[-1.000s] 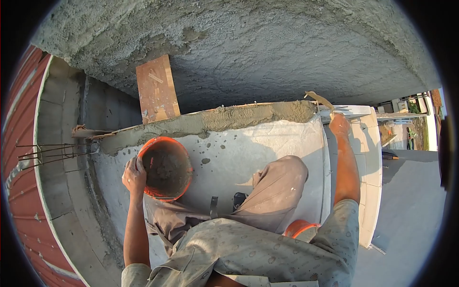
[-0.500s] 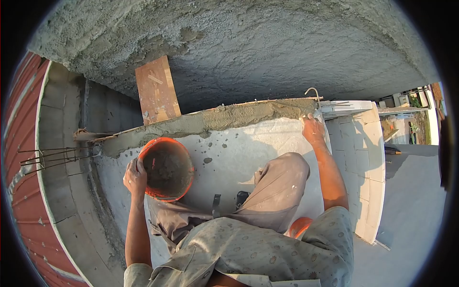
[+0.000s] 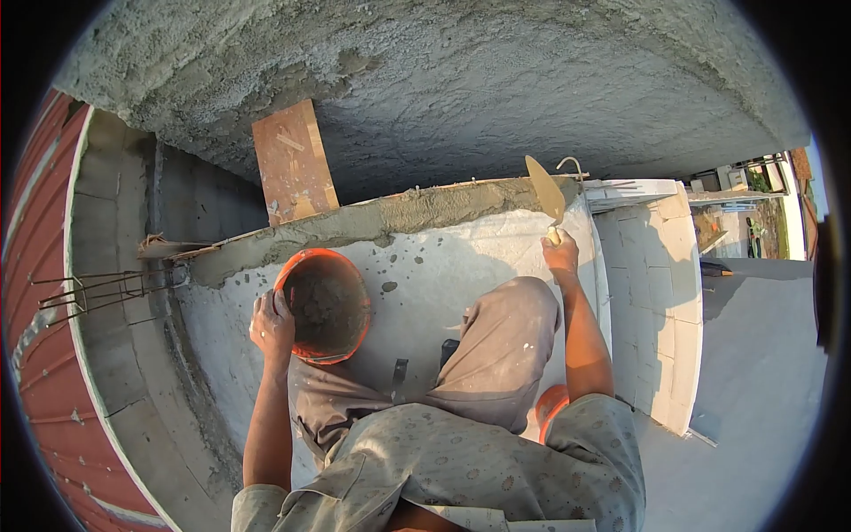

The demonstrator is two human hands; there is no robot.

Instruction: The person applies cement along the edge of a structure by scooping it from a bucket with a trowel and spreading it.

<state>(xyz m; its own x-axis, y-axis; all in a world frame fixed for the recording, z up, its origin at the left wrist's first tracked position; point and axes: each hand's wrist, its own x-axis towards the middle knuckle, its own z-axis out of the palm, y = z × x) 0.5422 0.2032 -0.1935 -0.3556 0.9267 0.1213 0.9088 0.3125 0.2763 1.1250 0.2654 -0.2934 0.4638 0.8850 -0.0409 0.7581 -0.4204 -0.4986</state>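
My left hand (image 3: 272,324) grips the left rim of an orange bucket (image 3: 365,330), tilted toward me. Grey wet mortar (image 3: 326,306) lies inside it. At the right, my right hand (image 3: 560,256) is closed around the light handle of a pointed trowel (image 3: 546,189). The blade points up and away, over the right end of a strip of fresh mortar (image 3: 425,208) along the far edge of the pale slab (image 3: 425,266). Splashes of mortar dot the slab beside the bucket.
A reddish-brown board (image 3: 297,168) leans beyond the mortar strip. Rough grey concrete (image 3: 532,80) rises ahead. Rebar (image 3: 97,291) sticks out at the left, above red metal roofing (image 3: 44,381). A bent hook (image 3: 573,166) stands by the slab's right corner. Another orange container (image 3: 551,410) sits near my right elbow.
My right hand has drawn back toward me and slightly left, and the trowel blade has turned to show its flat face. The bucket and left hand have shifted slightly right in view.
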